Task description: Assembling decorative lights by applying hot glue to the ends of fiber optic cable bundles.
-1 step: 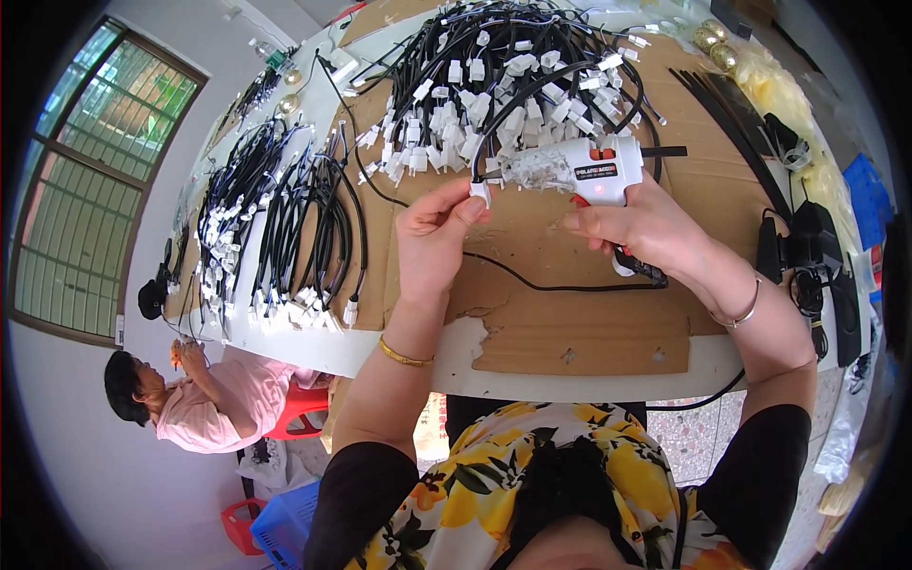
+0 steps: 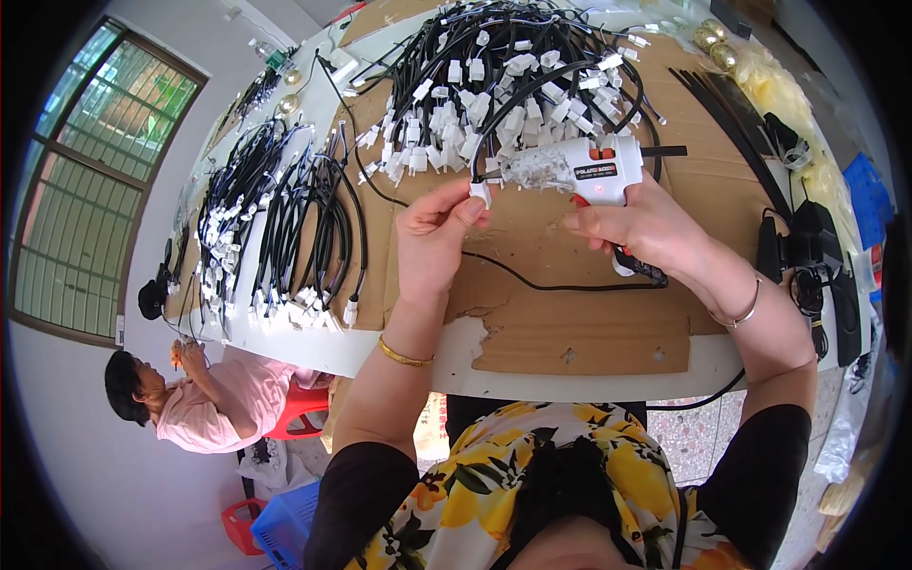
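Note:
Between the thumb and fingers of my left hand (image 2: 437, 233) is a white connector (image 2: 481, 194) on the end of a black cable. My right hand (image 2: 651, 223) wraps round the handle of a white hot glue gun (image 2: 565, 169), with a black glue stick (image 2: 665, 151) poking out of its back. The gun lies level, its nozzle pointing left and at the connector, where the cable enters it. Whether the tip touches cannot be made out. Beyond both hands spreads a big heap of black cables with white connectors (image 2: 446, 123).
Cardboard (image 2: 589, 332) covers much of the white table. More cable bundles (image 2: 318, 228) lie on the left. The gun's black cord (image 2: 532, 285) crosses the cardboard. Black sticks (image 2: 741, 142) and power adapters (image 2: 812, 233) lie right. At the left, a person in pink (image 2: 223, 399) sits handling something orange.

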`<state>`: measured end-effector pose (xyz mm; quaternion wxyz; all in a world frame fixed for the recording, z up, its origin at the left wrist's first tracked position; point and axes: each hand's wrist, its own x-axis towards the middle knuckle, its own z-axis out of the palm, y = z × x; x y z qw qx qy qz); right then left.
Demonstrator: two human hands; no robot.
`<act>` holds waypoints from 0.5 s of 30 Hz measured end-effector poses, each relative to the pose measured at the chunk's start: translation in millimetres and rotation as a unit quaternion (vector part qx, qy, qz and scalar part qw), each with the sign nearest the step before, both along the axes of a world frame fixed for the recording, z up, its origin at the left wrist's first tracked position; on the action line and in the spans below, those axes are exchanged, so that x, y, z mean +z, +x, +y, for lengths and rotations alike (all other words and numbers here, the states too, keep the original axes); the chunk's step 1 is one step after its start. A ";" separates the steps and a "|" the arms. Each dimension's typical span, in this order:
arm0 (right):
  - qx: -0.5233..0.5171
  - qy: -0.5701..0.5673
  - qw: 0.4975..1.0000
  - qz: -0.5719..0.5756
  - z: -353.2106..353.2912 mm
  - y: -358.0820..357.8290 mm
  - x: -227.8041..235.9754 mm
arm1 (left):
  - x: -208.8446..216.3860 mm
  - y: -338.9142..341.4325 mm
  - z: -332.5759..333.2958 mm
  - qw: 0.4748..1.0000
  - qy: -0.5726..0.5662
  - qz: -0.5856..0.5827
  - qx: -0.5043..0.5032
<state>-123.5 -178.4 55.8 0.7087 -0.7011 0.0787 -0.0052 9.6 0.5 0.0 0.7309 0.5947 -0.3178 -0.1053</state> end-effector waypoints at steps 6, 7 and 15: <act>-0.016 -0.024 0.999 -0.031 2.0 0.9 -0.3 | 2.0 0.9 5.2 0.996 0.006 0.073 -0.052; -0.012 -0.023 0.999 -0.027 2.1 1.1 -0.5 | 2.2 1.1 5.5 0.993 -0.004 0.094 -0.064; -0.010 -0.021 1.000 -0.003 2.0 2.3 -4.2 | 3.1 1.4 4.9 0.985 -0.022 0.151 -0.083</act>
